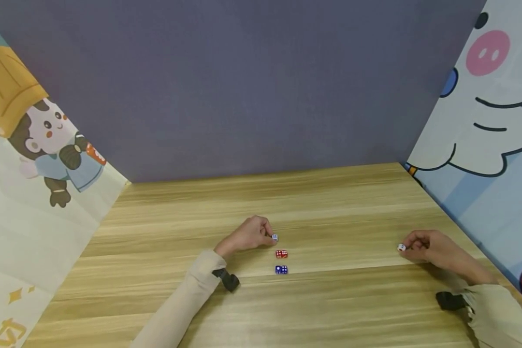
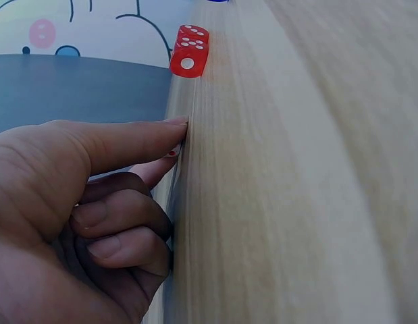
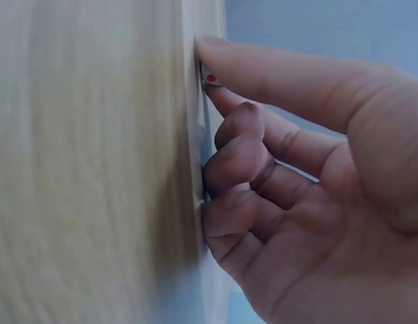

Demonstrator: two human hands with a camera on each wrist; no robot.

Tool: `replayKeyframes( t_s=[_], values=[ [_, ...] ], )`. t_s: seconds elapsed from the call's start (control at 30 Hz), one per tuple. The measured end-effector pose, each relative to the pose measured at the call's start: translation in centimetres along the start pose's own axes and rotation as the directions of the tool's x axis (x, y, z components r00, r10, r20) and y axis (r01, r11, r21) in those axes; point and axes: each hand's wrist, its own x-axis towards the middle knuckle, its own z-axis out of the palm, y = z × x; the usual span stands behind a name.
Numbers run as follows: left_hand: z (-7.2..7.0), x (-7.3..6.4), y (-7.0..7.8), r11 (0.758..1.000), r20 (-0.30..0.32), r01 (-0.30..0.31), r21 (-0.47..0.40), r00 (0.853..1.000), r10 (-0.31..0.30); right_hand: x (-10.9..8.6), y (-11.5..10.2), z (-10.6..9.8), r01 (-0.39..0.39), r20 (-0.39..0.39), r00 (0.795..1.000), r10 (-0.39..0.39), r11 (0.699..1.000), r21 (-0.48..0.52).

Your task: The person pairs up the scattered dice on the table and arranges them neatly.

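In the head view, my left hand (image 1: pixel 251 234) pinches a white die (image 1: pixel 275 237) between thumb and forefinger, low at the wooden tabletop. A sliver of that white die (image 2: pixel 172 153) with a red pip shows behind the thumb in the left wrist view. Just nearer to me lie red dice (image 1: pixel 281 253), side by side, and below them a pair of blue dice (image 1: pixel 281 269). Far to the right, my right hand (image 1: pixel 432 249) pinches another white die (image 1: pixel 401 247) at the table. Thumb and finger mostly hide this die (image 3: pixel 211 79) in the right wrist view.
The wooden table (image 1: pixel 339 309) runs back to a dark grey panel (image 1: pixel 261 87). Cartoon-printed walls stand at the left (image 1: pixel 21 232) and right (image 1: pixel 483 193). Dark wrist straps (image 1: pixel 227 279) sit over beige sleeves.
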Motion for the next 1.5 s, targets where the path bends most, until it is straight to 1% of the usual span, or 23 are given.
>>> replayKeyframes(
  t_s=[0.3, 0.5, 0.7, 1.03, 1.17, 1.27, 1.4, 1.5],
  values=[
    [0.0, -0.1, -0.1, 1.000, -0.003, -0.005, 0.001, 1.000, 0.005, 0.0, -0.6, 0.1, -0.050, -0.009, 0.999, 0.050, 0.999, -0.011],
    [-0.1, -0.1, -0.1, 1.000, 0.004, -0.015, -0.001, 1.000, 0.015, -0.1, -1.2, 0.1, -0.100, -0.002, 0.995, 0.100, 0.995, 0.011],
    [-0.2, 0.0, -0.2, 1.000, 0.007, -0.024, 0.013, 1.000, 0.024, -0.1, -1.2, 0.2, -0.084, 0.000, 0.996, 0.084, 0.996, 0.018],
    [-0.1, -0.1, 0.0, 1.000, 0.004, 0.000, 0.009, 1.000, 0.000, 0.0, -1.7, 0.5, -0.072, -0.006, 0.997, 0.072, 0.997, -0.011],
    [-0.1, -0.1, 0.1, 1.000, 0.008, -0.001, -0.004, 1.000, 0.001, 0.3, -2.0, 0.9, -0.033, -0.029, 0.999, 0.032, 0.999, -0.042],
    [0.0, 0.0, 0.1, 1.000, 0.012, -0.003, -0.015, 1.000, 0.003, 0.5, -2.4, 1.3, 0.003, -0.064, 0.998, -0.008, 0.996, -0.085],
    [0.0, 0.0, 0.0, 1.000, 0.011, -0.004, -0.021, 1.000, 0.005, 1.0, -3.5, 1.9, 0.039, -0.088, 0.995, -0.049, 0.993, -0.115],
    [-0.1, -0.1, 0.0, 1.000, 0.006, 0.001, -0.025, 1.000, -0.001, 1.6, -4.5, 2.3, 0.074, -0.085, 0.993, -0.087, 0.987, -0.140]
  ],
)
